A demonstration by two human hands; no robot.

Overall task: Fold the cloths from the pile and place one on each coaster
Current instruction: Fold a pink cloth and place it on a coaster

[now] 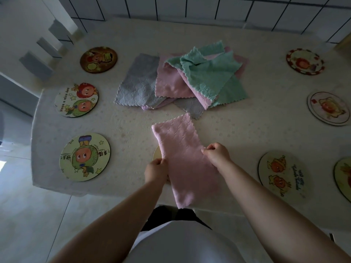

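Pink cloth [182, 158] stretched between both hands, near end overhanging table [247, 130] | left hand [156, 169] pinching its left edge, covered coaster [156, 154] just beyond | right hand [216, 153] pinching right edge | pile [180, 80] beyond hands

pink cloth [182, 158] folded lengthwise, covering coaster [156, 154]

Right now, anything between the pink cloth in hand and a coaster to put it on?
Nothing visible. Both hands pinch the pink cloth, which already lies over a coaster whose rim peeks out at its left edge. The other coasters are bare.
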